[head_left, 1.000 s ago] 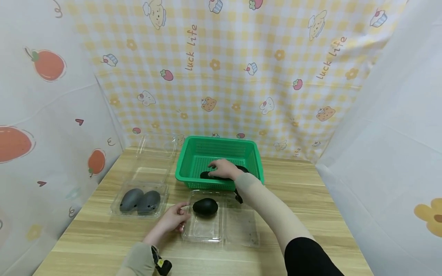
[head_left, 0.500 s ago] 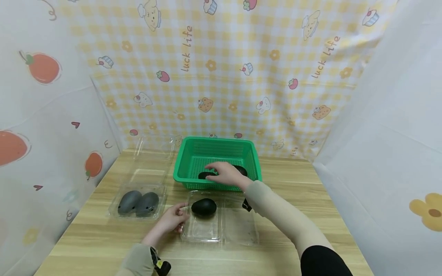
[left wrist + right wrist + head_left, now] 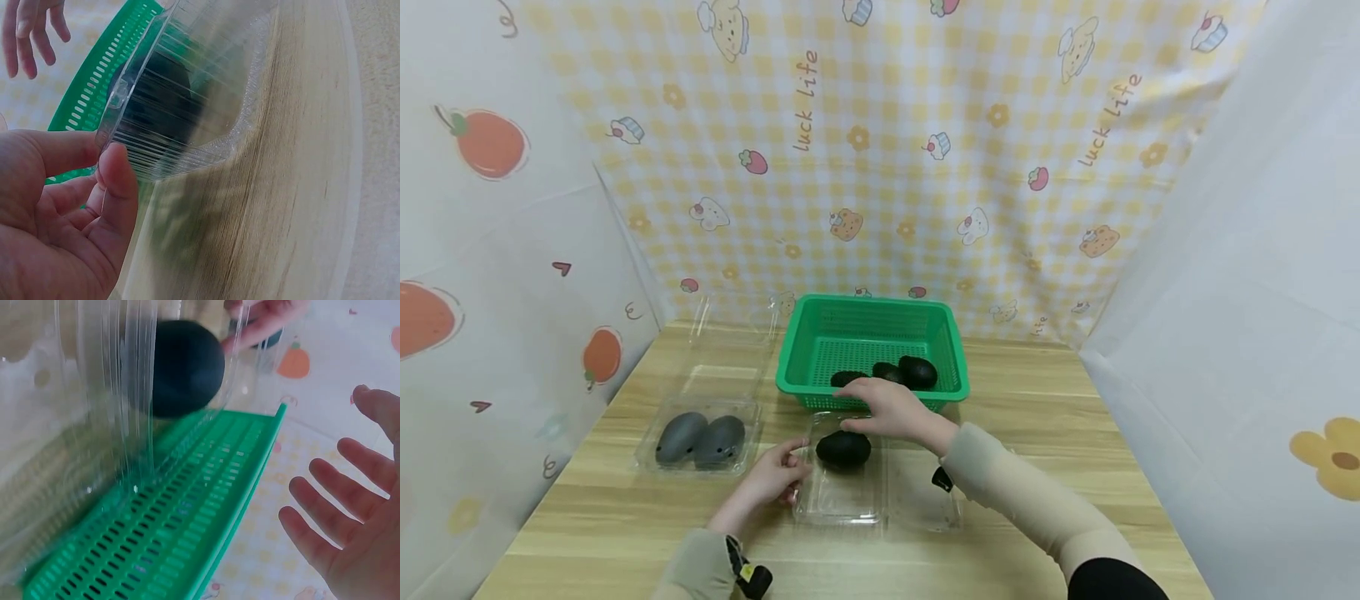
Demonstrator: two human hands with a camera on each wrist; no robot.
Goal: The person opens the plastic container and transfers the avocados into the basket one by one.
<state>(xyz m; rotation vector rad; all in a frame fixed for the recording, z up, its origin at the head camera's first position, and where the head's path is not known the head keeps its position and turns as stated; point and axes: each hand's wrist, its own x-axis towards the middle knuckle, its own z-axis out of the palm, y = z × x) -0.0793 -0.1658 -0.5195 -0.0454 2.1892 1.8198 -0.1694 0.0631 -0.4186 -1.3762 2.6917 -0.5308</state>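
Observation:
My left hand (image 3: 775, 473) pinches the left rim of an open clear plastic clamshell box (image 3: 842, 500) between thumb and fingers, plain in the left wrist view. One dark avocado (image 3: 844, 451) lies in that box's far half. My right hand (image 3: 895, 410) hovers between the box and the front rim of a green basket (image 3: 958, 350). Its fingers (image 3: 325, 509) are spread and hold nothing in the right wrist view. Inside the basket, near its front, lie dark avocados (image 3: 918, 372), one partly behind my right hand.
Left of my left hand, another clear clamshell box (image 3: 752, 433) holds two greyish avocado-shaped things (image 3: 682, 437), its lid (image 3: 730, 354) raised behind it. The working box's lid (image 3: 921, 500) lies flat to its right. Patterned cloth (image 3: 880, 183) hangs behind the wooden table (image 3: 1037, 392).
My right hand has drawn back out of the basket, toward me and empty, so more of the avocados there show. My left hand keeps its place on the box rim.

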